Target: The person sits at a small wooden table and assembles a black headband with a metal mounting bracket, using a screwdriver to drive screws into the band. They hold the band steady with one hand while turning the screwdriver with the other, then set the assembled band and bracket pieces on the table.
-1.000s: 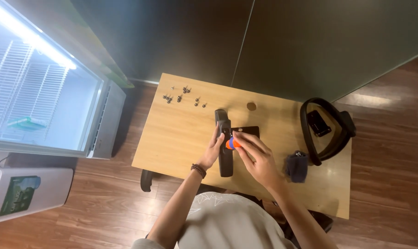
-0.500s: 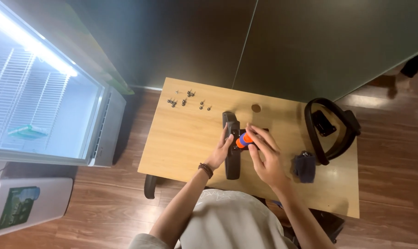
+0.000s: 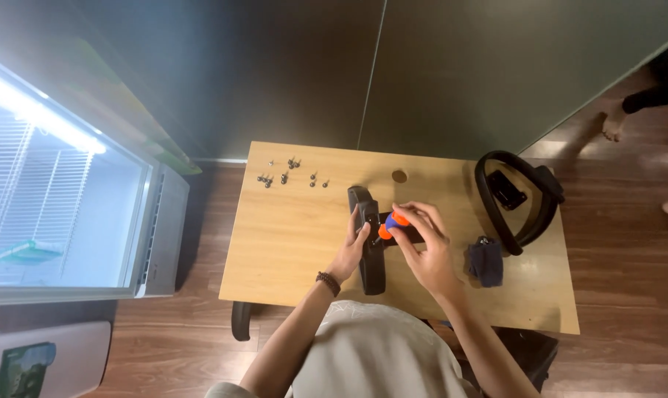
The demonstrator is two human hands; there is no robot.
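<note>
Centre of frame: my right hand (image 3: 422,247) has its fingers closed on the orange-handled screwdriver (image 3: 390,225). My left hand (image 3: 352,250) grips the long dark device (image 3: 371,243) (lying on the wooden table (image 3: 289,243)).

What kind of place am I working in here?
Probably an office or workroom: a small wooden desk on wood flooring, dark partition walls, and a lit glass-door fridge beside it.
</note>
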